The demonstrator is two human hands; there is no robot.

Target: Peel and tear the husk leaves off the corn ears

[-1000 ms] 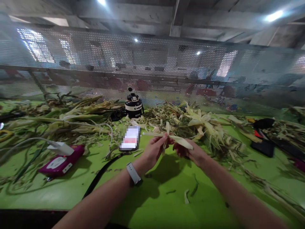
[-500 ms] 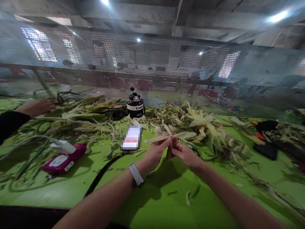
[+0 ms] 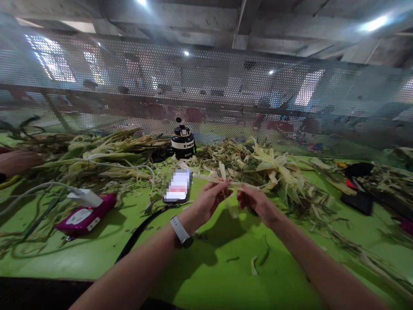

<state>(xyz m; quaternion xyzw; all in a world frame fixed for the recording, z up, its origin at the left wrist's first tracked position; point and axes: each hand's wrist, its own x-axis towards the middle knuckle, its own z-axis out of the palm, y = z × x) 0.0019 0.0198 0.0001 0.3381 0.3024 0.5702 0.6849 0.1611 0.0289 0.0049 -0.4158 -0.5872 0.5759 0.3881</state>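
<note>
Above the green table (image 3: 206, 275), a pale corn husk (image 3: 222, 171) with several narrow strips is between my two hands. My left hand (image 3: 208, 200), with a watch on its wrist, pinches the husk near its middle. My right hand (image 3: 260, 204) is closed with curled fingers at the husk's right side, where a strip runs over the knuckles. A blurred pale strip (image 3: 232, 209) hangs down between the hands. My right fingertips are partly hidden and smeared by motion.
A phone (image 3: 178, 186), a purple power strip (image 3: 87, 217) with a white charger, and a black bottle (image 3: 183, 144) are on the table. Husk piles (image 3: 284, 172) lie ahead and leftward. Another person's hand (image 3: 21, 162) is at far left. A perforated screen (image 3: 206, 94) stands behind.
My hands have moved slightly apart, and the husk's strips have shifted, one now hanging between the hands. The other person's hand has moved left and down.
</note>
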